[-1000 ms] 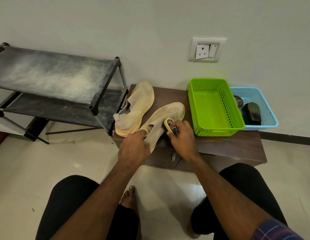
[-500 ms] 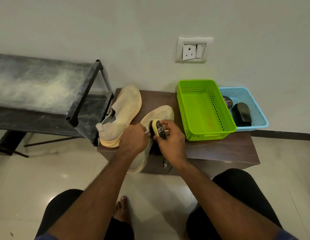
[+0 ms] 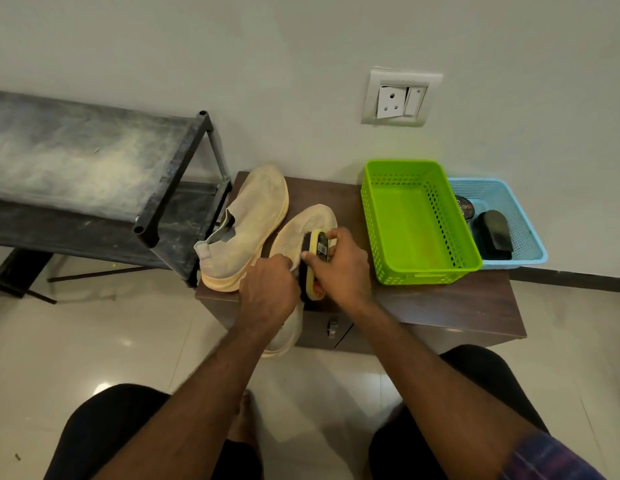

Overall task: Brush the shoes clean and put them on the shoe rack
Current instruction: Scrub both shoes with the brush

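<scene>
Two beige knit shoes lie on a low brown cabinet [image 3: 440, 299]. The left shoe [image 3: 253, 223] rests untouched beside the rack. My left hand [image 3: 270, 289] grips the collar of the right shoe [image 3: 310, 223], whose heel hangs over the cabinet's front edge. My right hand [image 3: 339, 268] holds a yellow-backed brush [image 3: 315, 251] with black bristles pressed against that shoe's upper. The dusty black shoe rack [image 3: 94, 168] stands to the left, both shelves without shoes.
A green basket [image 3: 419, 271] with nothing inside sits on the cabinet's right part. Behind it a blue basket [image 3: 530, 251] holds a black brush [image 3: 493, 233] and a polish tin [image 3: 464, 206]. A wall socket [image 3: 398, 98] is above. My knees and a bare foot are below on the tiled floor.
The held shoe has been pulled toward me, heel now past the cabinet edge. The brush moved along its upper and now stands on its side against the shoe.
</scene>
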The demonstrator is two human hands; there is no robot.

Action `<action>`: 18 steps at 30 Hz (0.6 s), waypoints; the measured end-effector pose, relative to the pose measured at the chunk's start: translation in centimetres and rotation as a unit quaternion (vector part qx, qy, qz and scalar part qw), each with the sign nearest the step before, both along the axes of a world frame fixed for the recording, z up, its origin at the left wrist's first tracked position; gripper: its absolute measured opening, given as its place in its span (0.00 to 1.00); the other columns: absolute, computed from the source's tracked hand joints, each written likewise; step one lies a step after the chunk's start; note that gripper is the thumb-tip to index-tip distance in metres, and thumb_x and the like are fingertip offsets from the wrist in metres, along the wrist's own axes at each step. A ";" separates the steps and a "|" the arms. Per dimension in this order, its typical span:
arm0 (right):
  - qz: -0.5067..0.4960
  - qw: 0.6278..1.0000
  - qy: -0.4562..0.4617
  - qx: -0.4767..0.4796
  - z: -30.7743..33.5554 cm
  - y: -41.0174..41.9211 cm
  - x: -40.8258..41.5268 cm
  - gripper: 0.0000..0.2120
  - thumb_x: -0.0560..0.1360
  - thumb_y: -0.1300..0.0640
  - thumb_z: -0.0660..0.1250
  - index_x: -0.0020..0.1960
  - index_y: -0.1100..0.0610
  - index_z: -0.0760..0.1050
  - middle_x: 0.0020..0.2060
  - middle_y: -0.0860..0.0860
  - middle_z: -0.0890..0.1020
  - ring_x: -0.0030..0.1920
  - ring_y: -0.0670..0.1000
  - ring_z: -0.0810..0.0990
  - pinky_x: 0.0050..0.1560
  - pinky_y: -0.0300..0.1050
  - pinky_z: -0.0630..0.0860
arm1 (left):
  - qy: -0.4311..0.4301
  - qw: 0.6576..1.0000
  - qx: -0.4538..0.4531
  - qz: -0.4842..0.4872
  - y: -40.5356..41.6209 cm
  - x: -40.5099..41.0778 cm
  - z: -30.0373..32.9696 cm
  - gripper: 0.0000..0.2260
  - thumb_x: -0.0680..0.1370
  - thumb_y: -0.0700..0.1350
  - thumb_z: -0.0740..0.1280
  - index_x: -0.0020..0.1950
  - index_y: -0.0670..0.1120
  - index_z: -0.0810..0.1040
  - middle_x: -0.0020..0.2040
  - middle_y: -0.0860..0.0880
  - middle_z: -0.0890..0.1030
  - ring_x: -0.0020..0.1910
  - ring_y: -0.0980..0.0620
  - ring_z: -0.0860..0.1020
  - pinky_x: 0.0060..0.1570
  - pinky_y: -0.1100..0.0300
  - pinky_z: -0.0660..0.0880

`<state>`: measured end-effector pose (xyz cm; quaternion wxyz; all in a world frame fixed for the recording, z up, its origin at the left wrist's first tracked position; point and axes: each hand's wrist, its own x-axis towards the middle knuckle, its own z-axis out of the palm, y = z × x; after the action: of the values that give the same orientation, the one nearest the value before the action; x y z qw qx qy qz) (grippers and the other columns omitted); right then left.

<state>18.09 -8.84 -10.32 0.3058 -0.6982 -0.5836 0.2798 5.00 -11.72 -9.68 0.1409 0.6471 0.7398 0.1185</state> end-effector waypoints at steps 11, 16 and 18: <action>0.083 0.989 -0.035 0.113 1.2 1.8 0.2 0.23 0.71 0.48 0.75 0.64 0.50 0.77 0.55 0.50 0.83 0.54 0.51 0.81 0.55 0.47 0.78 | -0.009 1.000 0.002 0.007 -0.2 -0.5 -0.2 0.11 0.80 0.52 0.64 0.48 0.47 0.83 0.39 0.48 0.81 0.37 0.48 0.77 0.35 0.54 0.74; 0.046 0.986 -0.141 0.073 0.1 2.7 1.1 0.24 0.75 0.48 0.72 0.68 0.53 0.75 0.56 0.56 0.80 0.56 0.57 0.78 0.58 0.51 0.74 | -0.005 1.000 0.005 0.010 -1.2 0.0 -0.1 0.11 0.80 0.53 0.64 0.55 0.48 0.81 0.48 0.48 0.83 0.45 0.47 0.80 0.41 0.54 0.74; 0.048 0.985 -0.126 0.104 0.4 2.9 0.9 0.22 0.74 0.49 0.72 0.67 0.54 0.76 0.56 0.56 0.80 0.55 0.57 0.78 0.57 0.50 0.73 | -0.041 0.999 0.006 0.031 -1.1 -0.4 0.3 0.13 0.78 0.53 0.66 0.57 0.48 0.82 0.50 0.49 0.84 0.47 0.48 0.80 0.41 0.57 0.72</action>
<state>18.95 -5.95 -9.87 0.2868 -0.6633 -0.6765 0.1421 4.60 -12.87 -9.39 0.1633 0.6194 0.7523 0.1537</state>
